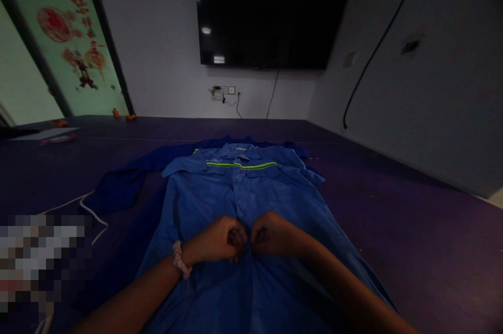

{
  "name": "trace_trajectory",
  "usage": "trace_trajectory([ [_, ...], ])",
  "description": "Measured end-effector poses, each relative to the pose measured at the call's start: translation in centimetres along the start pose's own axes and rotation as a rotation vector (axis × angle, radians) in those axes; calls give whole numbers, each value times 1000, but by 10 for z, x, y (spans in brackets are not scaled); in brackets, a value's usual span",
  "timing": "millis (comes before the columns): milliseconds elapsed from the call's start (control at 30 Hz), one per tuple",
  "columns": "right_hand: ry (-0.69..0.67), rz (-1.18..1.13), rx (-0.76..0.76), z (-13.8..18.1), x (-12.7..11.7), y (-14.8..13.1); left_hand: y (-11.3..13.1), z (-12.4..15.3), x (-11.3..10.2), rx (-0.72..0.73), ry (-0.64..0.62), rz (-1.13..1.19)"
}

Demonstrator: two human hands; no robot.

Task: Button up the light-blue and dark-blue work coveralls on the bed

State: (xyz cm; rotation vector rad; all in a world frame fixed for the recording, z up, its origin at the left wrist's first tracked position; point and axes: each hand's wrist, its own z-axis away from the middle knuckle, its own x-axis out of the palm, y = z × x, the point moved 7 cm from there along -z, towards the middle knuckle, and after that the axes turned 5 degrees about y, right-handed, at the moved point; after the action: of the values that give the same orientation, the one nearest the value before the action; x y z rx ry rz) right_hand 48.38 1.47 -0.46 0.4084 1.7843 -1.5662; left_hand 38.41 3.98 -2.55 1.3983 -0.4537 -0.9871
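Observation:
A blue short-sleeved work shirt (283, 192) lies face up before me, collar away from me, with a yellow-green stripe across its chest. Both my hands meet at its button front below the chest. My left hand (226, 238), with a pink scrunchie (181, 259) on the wrist, is closed on the shirt's front edge. Close beside it, my right hand (275, 234) has its fingers curled on the other side of the same opening. The fingertips and the button between them are hidden. Higher up, a few buttons on the front look fastened. Beneath the shirt spreads a darker blue long-sleeved garment (121, 190).
The garments lie on a dark purple surface (393, 218). A white cable (94, 213) runs on the left, near a pixelated area. Small orange objects (129, 117) sit by the glass door (66, 51). A television (275, 9) hangs on the far wall above sockets and cords.

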Motion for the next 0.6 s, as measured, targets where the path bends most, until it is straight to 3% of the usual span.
trace_trajectory([
  [433,23,-35,7,0,0,2,-2,-2,-1,8,18,-19],
  [600,54,-31,-98,1,-2,-4,-1,-1,-1,-5,55,-2],
])
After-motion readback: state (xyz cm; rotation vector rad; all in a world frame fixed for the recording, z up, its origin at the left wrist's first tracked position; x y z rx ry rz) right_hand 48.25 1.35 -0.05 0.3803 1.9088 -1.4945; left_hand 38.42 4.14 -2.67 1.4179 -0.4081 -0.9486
